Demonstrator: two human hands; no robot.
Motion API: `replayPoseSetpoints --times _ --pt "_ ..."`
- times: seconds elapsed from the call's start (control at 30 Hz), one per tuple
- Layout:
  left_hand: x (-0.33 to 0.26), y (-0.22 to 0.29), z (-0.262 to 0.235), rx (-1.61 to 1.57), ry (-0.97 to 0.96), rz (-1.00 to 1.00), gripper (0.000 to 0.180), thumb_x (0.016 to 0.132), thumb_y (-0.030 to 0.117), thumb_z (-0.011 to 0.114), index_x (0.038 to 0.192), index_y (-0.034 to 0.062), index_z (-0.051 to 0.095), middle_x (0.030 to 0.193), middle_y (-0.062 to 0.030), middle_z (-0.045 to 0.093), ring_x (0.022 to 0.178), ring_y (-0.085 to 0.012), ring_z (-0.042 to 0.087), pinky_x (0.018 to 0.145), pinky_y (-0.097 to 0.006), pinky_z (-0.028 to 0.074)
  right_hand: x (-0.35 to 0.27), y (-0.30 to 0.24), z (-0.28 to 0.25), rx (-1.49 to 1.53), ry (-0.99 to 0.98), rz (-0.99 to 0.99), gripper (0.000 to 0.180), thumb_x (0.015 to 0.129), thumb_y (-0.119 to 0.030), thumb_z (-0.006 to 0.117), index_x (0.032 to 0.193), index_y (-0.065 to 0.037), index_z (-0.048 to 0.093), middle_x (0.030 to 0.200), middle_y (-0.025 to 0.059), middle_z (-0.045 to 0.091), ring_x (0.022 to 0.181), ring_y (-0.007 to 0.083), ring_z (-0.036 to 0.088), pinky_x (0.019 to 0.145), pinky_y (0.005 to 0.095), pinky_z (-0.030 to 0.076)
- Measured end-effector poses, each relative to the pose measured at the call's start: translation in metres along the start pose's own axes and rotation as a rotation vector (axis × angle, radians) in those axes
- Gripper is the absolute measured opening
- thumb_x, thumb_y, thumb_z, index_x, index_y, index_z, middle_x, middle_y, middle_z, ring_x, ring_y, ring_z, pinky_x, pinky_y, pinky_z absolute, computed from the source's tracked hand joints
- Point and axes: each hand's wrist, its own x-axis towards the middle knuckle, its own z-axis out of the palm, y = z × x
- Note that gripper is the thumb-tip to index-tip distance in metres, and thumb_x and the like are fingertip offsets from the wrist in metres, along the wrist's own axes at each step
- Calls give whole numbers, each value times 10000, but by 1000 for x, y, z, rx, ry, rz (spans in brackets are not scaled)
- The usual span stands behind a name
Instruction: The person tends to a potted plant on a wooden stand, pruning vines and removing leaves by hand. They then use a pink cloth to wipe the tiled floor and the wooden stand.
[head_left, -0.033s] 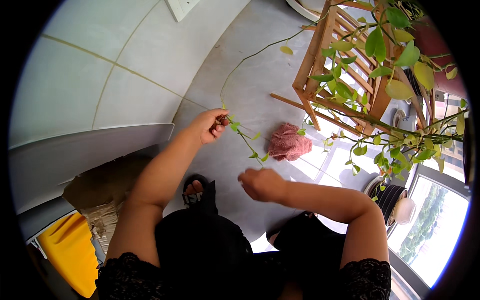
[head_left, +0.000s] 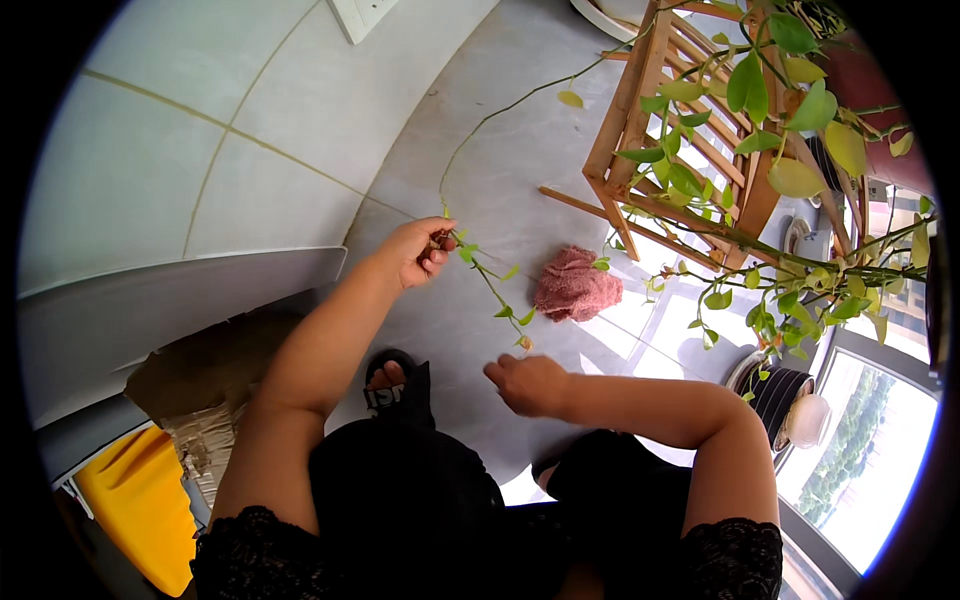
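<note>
My left hand (head_left: pixel 424 254) pinches a thin green vine (head_left: pixel 490 286) between thumb and fingers. Small leaves line the stem below the pinch, and its tip ends in a small brownish-orange bit. From the pinch the stem also arcs up and right to the wooden plant stand (head_left: pixel 622 130). Just below the tip, my right hand (head_left: pixel 530 385) is closed with curled fingers; what it holds, if anything, is hidden. A crumpled pink cloth (head_left: pixel 577 286) lies on the floor to the right of the vine.
Leafy stems (head_left: pixel 770 262) spread over the stand at the right. A dark round pot (head_left: pixel 783 398) stands near the window. At the left are a tiled wall (head_left: pixel 290 120), a torn cardboard box (head_left: pixel 205 440) and a yellow thing (head_left: pixel 140 500). My sandalled foot (head_left: pixel 388 376) rests below my hands.
My right hand has moved slightly down and right, away from the vine. The brownish-orange tip now shows. My left hand keeps its pinch.
</note>
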Motion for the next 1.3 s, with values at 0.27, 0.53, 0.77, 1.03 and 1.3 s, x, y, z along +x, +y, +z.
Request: replayPoseSetpoints --times 0.27,0.53,0.77,1.03,1.3 --pt "-5 -11 10 54 34 -18 207 857 247 651 775 136 498 684 -1 559 473 -59 417 363 -171 263 11 81 72 -372 208 -72 148 784 -143 571 899 -53 544 955 126 550 795 260 599 562 374 541" --pt "-20 -25 17 16 39 -27 182 880 251 622 843 110 512 732 -37 602 539 -70 479 406 -182 345 -6 -37 -23 95 677 -328 145 714 -62 611 824 -67 517 833 85 513 712 249 596 547 354 504" --pt "-41 -36 44 -66 -217 -18 202 920 254 559 819 80 577 764 -38 606 671 -140 580 598 -290 490 30 -29 -101 -250 839 -94 167 723 -19 626 882 -57 596 871 71 593 648 217 621 502 321 497" --pt "-85 -13 53 -137 -158 155 187 896 227 571 740 137 519 627 16 517 490 -94 441 420 -231 328 15 -57 -144 -36 1129 -278 240 739 33 643 970 -28 632 927 102 622 679 240 636 531 310 512" --pt "-227 36 90 36 -50 910 127 881 126 574 827 117 459 565 9 456 400 -58 348 361 -204 245 -26 -96 -205 373 1163 -314 283 803 46 635 1078 -20 617 1000 136 601 755 203 593 633 277 495"
